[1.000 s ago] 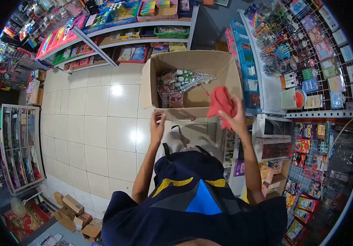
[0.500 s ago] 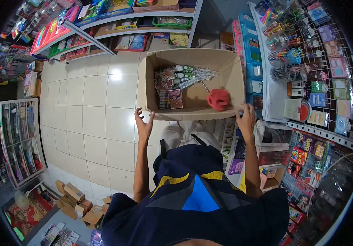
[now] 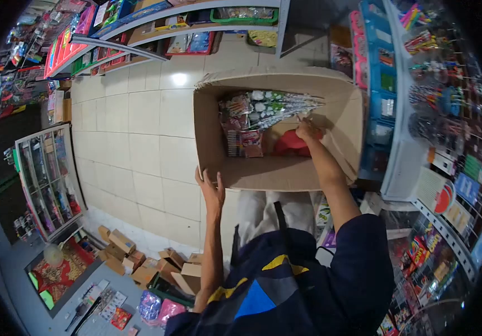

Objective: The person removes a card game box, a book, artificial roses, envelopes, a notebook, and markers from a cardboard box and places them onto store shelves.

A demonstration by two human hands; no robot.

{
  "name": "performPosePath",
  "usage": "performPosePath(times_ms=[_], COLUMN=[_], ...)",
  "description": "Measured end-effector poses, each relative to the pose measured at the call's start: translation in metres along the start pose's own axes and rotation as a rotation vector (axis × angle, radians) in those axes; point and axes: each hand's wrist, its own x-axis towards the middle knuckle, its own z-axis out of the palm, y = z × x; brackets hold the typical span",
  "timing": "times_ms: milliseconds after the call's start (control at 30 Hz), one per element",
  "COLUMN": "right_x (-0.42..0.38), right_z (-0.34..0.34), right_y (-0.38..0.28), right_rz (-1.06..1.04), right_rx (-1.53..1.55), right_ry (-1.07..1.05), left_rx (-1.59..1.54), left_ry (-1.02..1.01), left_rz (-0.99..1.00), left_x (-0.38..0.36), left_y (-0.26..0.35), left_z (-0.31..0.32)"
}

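A large open cardboard box point(image 3: 277, 173) is in front of my legs. My left hand point(image 3: 212, 190) holds its near left corner, with the thumb and fingers apart around the edge. Inside the box, my right hand point(image 3: 306, 130) reaches down with its fingers drawn together beside a red, soft-looking item point(image 3: 291, 144). Whatever lies between those fingertips is too small to make out. Clear-wrapped cones with a green and white print point(image 3: 274, 107) lie along the far side. Small pink-brown packets point(image 3: 252, 144) are at the left end.
Shelves with coloured trays point(image 3: 246, 15) stand beyond the box. To the right are blue plastic bins point(image 3: 380, 73) and racks of hanging goods. A glass display case point(image 3: 50, 173) stands at left; small cartons point(image 3: 122, 241) are piled on the floor at lower left.
My right hand has left the box's near right corner and gone inside, to the red item. My left hand stays at the near left corner. The view has shifted and turned.
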Motion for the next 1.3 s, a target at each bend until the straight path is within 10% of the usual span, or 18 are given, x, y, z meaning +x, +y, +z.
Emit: performPosePath(times_ms=[233,367,500,533,567,700,967,1033,1300], right_x=[0.016,0.01,-0.036,-0.042,-0.052,-0.1,-0.185,-0.218,-0.238], right_z=[0.061,0.039,0.02,0.005,0.005,-0.066,-0.194,-0.247,-0.402], right_y=[0.0,0.008,0.002,-0.004,-0.006,-0.041,0.021,0.066,0.212], right_rz=[-0.018,-0.543,-0.898,-0.855,-0.872,-0.645,-0.204,-0.22,-0.192], right_rx=[-0.245,-0.494,-0.261,-0.346,-0.32,0.591,1.45,1.236,1.071], right_ry=[0.212,-0.083,0.273,0.027,0.285,0.177,0.46,0.886,1.276], left_rx=[-0.003,-0.015,-0.041,-0.025,-0.01,0.019,0.007,0.02,-0.018], left_ry=[-0.05,-0.036,-0.108,-0.084,-0.054,-0.088,-0.048,-0.016,0.004], left_rz=[-0.106,-0.113,-0.131,-0.105,-0.077,-0.045,0.026,0.046,0.054], left_x=[-0.001,0.002,0.004,0.002,0.001,0.002,0.003,0.003,0.001], left_y=[0.02,0.022,0.025,0.025,0.022,0.008,-0.001,-0.02,-0.002], left_z=[-0.007,-0.006,-0.009,-0.007,-0.006,-0.006,-0.004,0.004,0.0])
